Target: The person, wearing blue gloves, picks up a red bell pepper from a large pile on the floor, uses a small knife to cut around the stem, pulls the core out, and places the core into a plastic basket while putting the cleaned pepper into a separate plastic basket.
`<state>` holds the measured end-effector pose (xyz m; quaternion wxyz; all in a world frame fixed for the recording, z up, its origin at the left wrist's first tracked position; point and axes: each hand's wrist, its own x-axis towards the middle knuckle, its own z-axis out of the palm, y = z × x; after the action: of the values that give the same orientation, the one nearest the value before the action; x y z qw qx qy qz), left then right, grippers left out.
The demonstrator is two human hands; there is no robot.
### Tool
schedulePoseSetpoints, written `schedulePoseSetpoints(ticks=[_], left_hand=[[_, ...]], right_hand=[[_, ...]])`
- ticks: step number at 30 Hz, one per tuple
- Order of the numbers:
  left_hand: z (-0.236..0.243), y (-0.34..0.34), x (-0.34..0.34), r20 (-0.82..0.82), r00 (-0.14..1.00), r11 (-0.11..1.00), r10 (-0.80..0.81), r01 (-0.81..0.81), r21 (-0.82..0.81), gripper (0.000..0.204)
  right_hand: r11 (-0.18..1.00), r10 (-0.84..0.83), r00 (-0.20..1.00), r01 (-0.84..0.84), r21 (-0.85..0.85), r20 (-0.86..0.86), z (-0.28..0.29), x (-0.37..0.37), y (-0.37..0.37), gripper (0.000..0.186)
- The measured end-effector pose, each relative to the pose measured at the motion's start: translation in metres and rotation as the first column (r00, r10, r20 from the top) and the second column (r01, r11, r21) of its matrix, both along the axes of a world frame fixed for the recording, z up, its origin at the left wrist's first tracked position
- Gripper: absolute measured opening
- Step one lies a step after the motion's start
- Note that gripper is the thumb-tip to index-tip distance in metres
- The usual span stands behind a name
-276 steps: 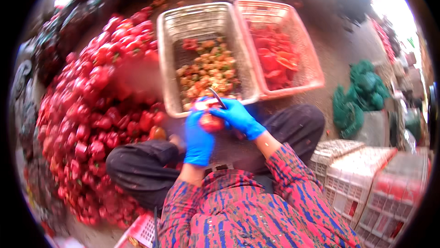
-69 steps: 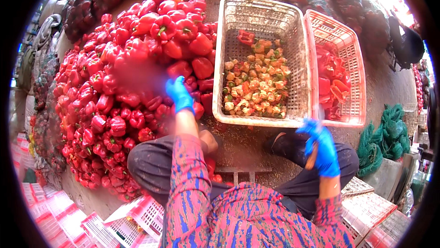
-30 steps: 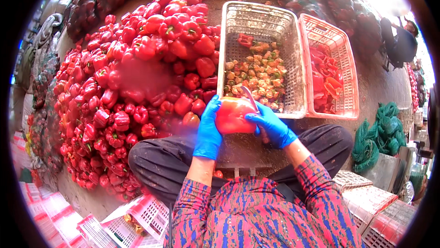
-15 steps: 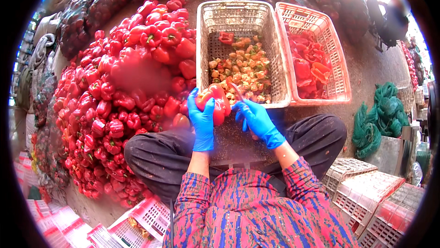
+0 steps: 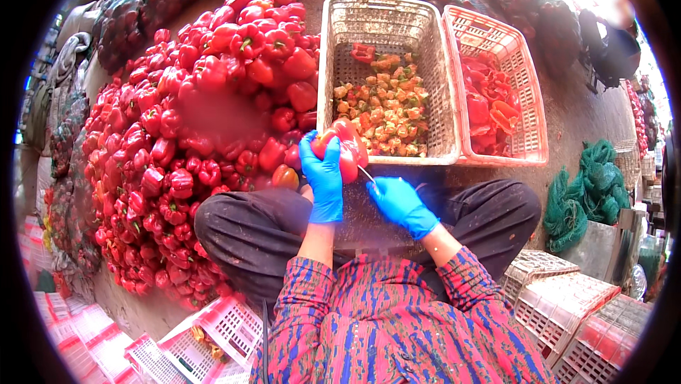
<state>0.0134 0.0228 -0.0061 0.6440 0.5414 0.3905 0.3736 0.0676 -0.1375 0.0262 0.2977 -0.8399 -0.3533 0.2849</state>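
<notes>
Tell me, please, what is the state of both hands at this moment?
Left hand: closed, holding a red bell pepper.
Right hand: closed, holding a knife, blade toward the pepper.

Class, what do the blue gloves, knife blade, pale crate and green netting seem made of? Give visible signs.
Blue gloves: probably thin rubber, smooth, fitting closely.
Knife blade: likely shiny metal, a bright line.
Pale crate: apparently moulded plastic, stained, slotted walls.
Green netting: perhaps synthetic fibre, matt, bunched in soft folds.

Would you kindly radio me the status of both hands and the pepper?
Left hand gripping red pepper. Right hand on knife, blade tip at pepper's right side. Pale crate just beyond, partly hidden by pepper.
</notes>
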Motion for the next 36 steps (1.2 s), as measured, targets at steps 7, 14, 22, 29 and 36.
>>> schedulePoseSetpoints(ticks=[7, 14, 22, 29, 36], left_hand=[[0.020, -0.001, -0.017, 0.032, 0.999, 0.989, -0.041, 0.045, -0.141, 0.060], [0.026, -0.011, -0.022, 0.101, 0.987, 0.978, -0.122, 0.137, -0.158, 0.073], [-0.003, -0.006, -0.005, -0.072, 0.991, 0.976, -0.111, 0.122, 0.179, 0.059], [-0.003, 0.000, -0.027, 0.026, 0.974, 0.930, -0.226, 0.208, 0.301, 0.060], [-0.007, 0.029, -0.047, 0.429, 0.879, 0.751, 0.211, 0.135, -0.647, 0.024]], right_hand=[[0.917, -0.388, 0.904, 0.397, 0.017, -0.177, 0.026, -0.008, -0.028, 0.024], [0.975, -0.152, 0.910, 0.202, 0.091, -0.385, 0.025, 0.035, 0.049, 0.079], [0.984, -0.165, 0.974, 0.152, 0.094, 0.157, 0.003, 0.034, 0.063, 0.066], [0.994, -0.046, 0.955, 0.072, -0.078, 0.293, -0.018, 0.071, 0.084, 0.042], [0.982, -0.071, 0.979, 0.035, -0.187, -0.193, -0.019, 0.096, 0.099, 0.031]])
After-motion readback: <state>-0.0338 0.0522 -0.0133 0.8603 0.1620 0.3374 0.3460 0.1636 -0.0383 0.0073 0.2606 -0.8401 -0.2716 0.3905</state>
